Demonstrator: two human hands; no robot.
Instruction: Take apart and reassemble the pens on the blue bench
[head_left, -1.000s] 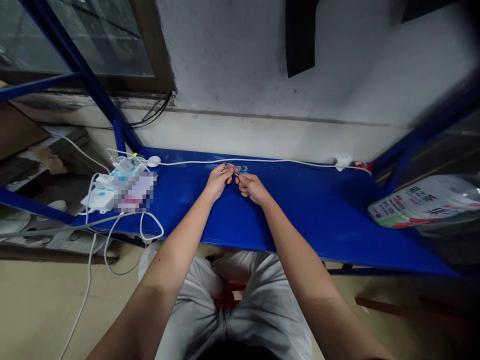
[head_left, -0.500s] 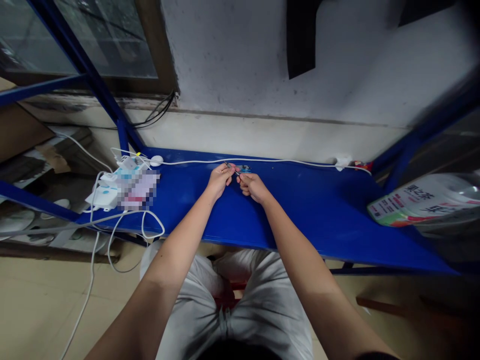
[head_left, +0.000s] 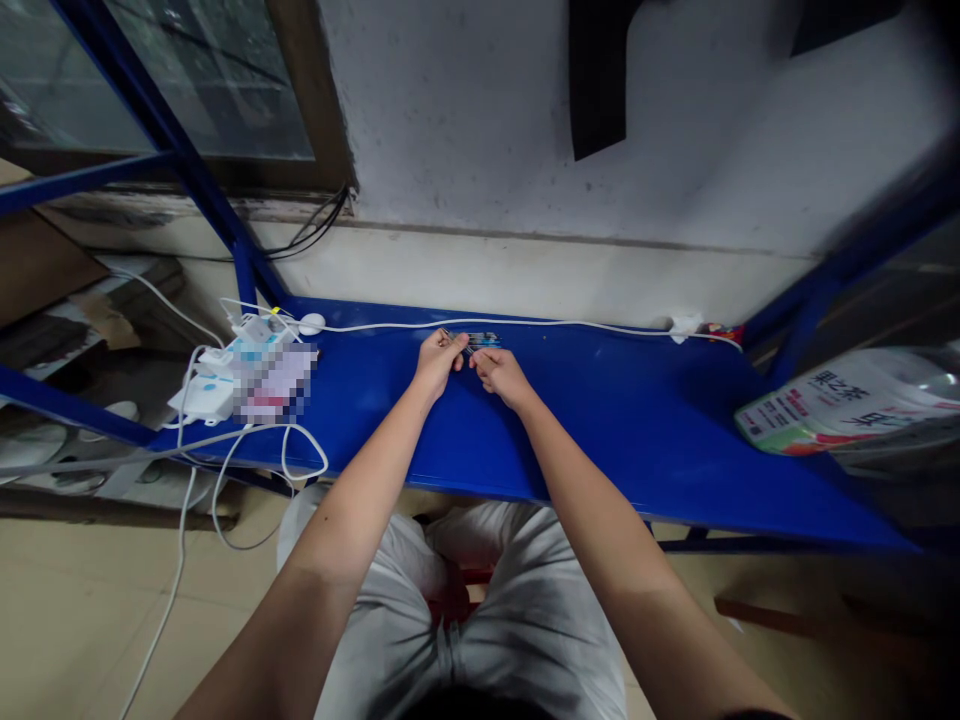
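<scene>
Over the far middle of the blue shelf, my two hands meet with fingertips almost touching. My left hand is closed, thumb and fingers pinching a slim, dark, pen-like stick that slants down to the right. At its lower end, my right hand is also closed, fingers curled in a pinch. Both hands cover much of the stick, so its exact kind is unclear. Just behind the fingers lie several thin clear-and-blue pen-like pieces on the shelf, partly hidden.
White power strips and tangled cords stand at the left, beside a blurred pinkish item. A white cable runs along the back edge. At the right lies a large labelled bottle; crumpled white tissue sits behind.
My right fingers have shifted slightly left and turned over the stick. More of the thin pieces behind my hands now shows. The view has barely moved.
</scene>
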